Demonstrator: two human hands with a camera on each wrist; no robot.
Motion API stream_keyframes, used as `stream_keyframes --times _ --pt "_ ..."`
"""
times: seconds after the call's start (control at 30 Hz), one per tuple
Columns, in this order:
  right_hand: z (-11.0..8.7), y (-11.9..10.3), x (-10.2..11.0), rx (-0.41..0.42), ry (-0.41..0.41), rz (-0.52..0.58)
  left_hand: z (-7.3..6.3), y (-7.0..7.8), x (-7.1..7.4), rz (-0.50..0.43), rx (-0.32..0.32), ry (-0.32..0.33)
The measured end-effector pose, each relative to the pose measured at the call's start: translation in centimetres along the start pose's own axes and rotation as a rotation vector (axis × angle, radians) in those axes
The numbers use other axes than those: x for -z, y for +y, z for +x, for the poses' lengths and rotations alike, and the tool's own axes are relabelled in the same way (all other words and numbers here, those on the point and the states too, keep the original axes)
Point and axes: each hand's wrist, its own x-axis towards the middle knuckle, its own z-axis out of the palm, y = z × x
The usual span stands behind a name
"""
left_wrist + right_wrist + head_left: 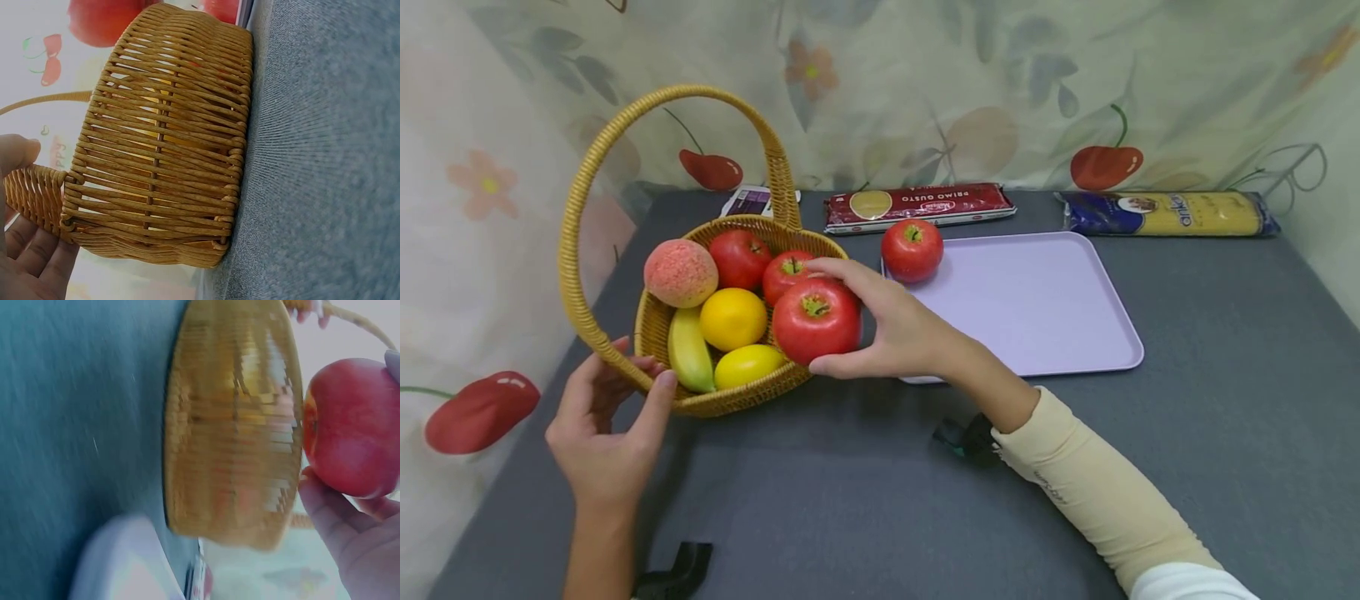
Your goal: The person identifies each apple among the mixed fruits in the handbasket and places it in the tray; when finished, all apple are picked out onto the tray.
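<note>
A wicker basket (737, 403) stands at the left of the table. Its handle (575, 250) is gripped near the base by my left hand (606, 437), thumb on one side and fingers on the other. Over the basket's right rim, my right hand (910, 329) holds a red apple (817, 325) between thumb and fingers. Inside lie a peach (681, 273), two more red apples (739, 258), a round yellow-orange fruit (733, 319), a banana (689, 350) and a lemon (749, 367). Another red apple (912, 250) sits on the lilac tray's (1037, 308) far left corner.
Along the back edge lie a dark red packet (921, 207) and a blue-and-yellow packet (1172, 213). A purple-and-white packet (751, 202) is partly hidden behind the basket. Patterned cloth (910, 92) hangs behind and at both sides of the grey table (850, 500).
</note>
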Motion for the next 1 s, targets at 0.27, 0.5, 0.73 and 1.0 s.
stream_keyframes --times 0.27,0.5,0.73,1.0 --pt "-0.1 0.1 3.2 -0.096 0.118 -0.050 0.0 0.0 0.1 0.012 -0.002 0.000" --pt "-0.7 1.0 6.2 -0.197 0.228 -0.111 0.0 0.0 0.1 0.011 -0.006 -0.003" --pt "-1.6 1.8 8.9 -0.361 0.341 -0.191 0.0 0.0 0.0 -0.016 -0.020 0.004" --pt "-2.5 3.1 11.1 -0.557 0.517 -0.213 0.1 0.1 0.0 -0.015 -0.024 0.010"
